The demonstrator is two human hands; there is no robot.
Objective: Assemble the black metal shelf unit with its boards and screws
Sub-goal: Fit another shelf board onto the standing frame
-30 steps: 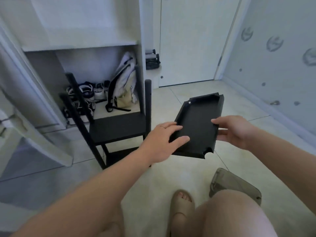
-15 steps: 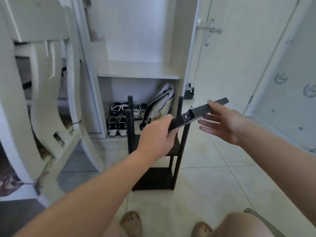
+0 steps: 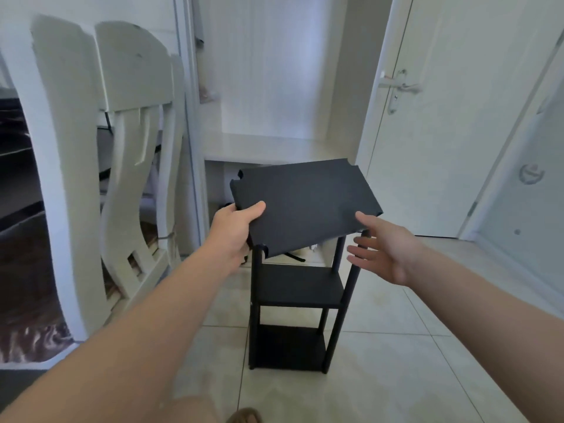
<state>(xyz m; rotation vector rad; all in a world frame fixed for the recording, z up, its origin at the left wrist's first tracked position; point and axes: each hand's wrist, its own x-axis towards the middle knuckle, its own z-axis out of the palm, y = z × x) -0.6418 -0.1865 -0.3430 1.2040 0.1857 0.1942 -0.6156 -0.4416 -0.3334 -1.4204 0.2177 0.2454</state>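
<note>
Left hand: the left hand (image 3: 233,232) grips the near-left edge of the loose black board (image 3: 305,203), thumb flat on top and fingers curled underneath.
Right hand: the right hand (image 3: 386,250) is spread wide and holds nothing. Its thumb lies at the board's near-right corner, though contact cannot be told, and its straight fingers reach beneath that corner.
Board: it is tilted with the far edge higher, held in the air between both hands, directly above the shelf unit (image 3: 293,315). Its near-left notch sits just over the top of the front-left post (image 3: 255,300).
Shelf unit: it stands upright on the tiled floor (image 3: 396,361), with 2 shelves already fitted between the posts, 1 in the middle and 1 at the bottom.
Hidden: the board covers the rear post tops, and it also covers the left fingers.
Cut off: a foot (image 3: 244,416) shows only partly at the bottom edge.
Surroundings: white chairs (image 3: 61,148) stand left, and a white door (image 3: 433,132) with a lever handle stands right.
</note>
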